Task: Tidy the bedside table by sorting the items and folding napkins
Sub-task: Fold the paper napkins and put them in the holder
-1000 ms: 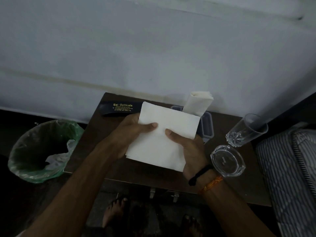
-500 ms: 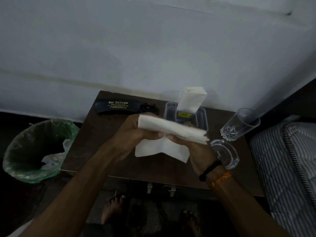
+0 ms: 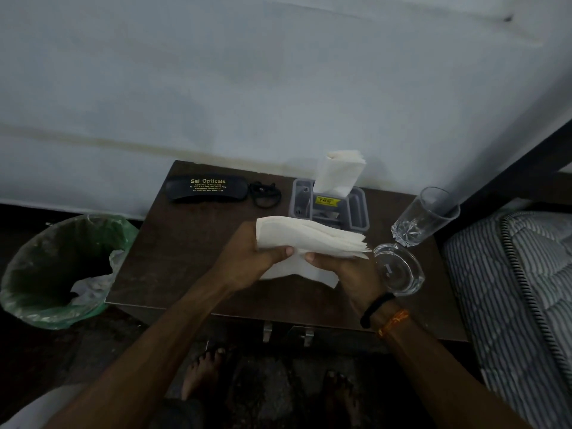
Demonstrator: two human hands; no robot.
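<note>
Napkin [image 3: 309, 239]: being held above the middle of the bedside table [image 3: 192, 261], half folded, the top layer lying over toward 3 o'clock, a lower flap hanging down at 6 o'clock.
Left hand [image 3: 247, 261]: gripping the napkin's 9 o'clock end, thumb pressing on top, fingers curling beneath.
Right hand [image 3: 343, 267]: pinching the napkin's near edge with thumb on top, sitting just beside the ashtray [image 3: 399, 267] at its 3 o'clock.
Napkin edges: loose layered corners fanning out at 3 o'clock, reaching just over the ashtray's rim.
Box [image 3: 356, 212]: sitting at the table's 12 o'clock, close to the wall [image 3: 278, 88], with folded napkins [image 3: 339, 171] standing upright in it.
Glasses case [image 3: 205, 188]: lying at 11 o'clock along the back edge, a dark cord [image 3: 266, 193] coiling just beside it.
Glass [image 3: 424, 216]: standing at 2 o'clock, near the table's right edge and the mattress [image 3: 520, 289].
Open room: bare tabletop showing at 9 o'clock, between the left hand and the table's left edge.
Bin [image 3: 58, 274]: standing on the floor off the table's 9 o'clock edge, green-lined.
</note>
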